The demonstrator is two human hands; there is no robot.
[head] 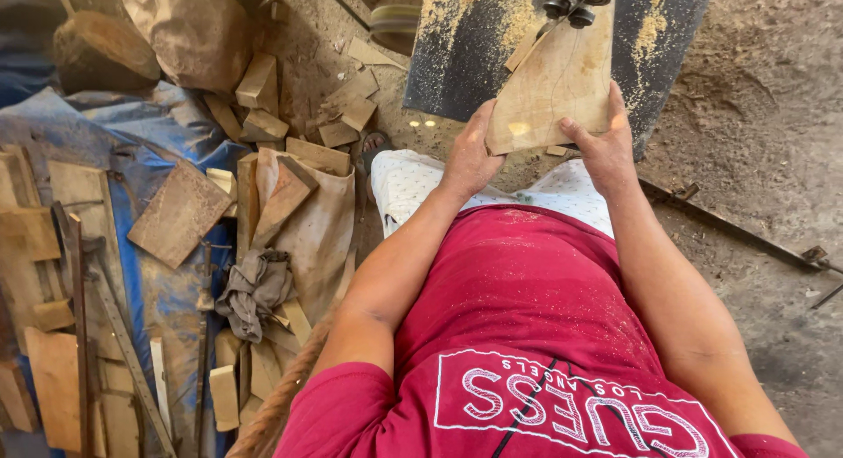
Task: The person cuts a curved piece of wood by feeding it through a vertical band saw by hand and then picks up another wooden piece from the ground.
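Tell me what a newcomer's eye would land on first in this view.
First, the wooden board at top centre, lying on a dark saw table dusted with sawdust, under the blade guide. The left hand grips its near left corner and the right hand its right edge. Next, the heap of wood offcuts on a blue tarp at the left, with a crumpled grey rag among them.
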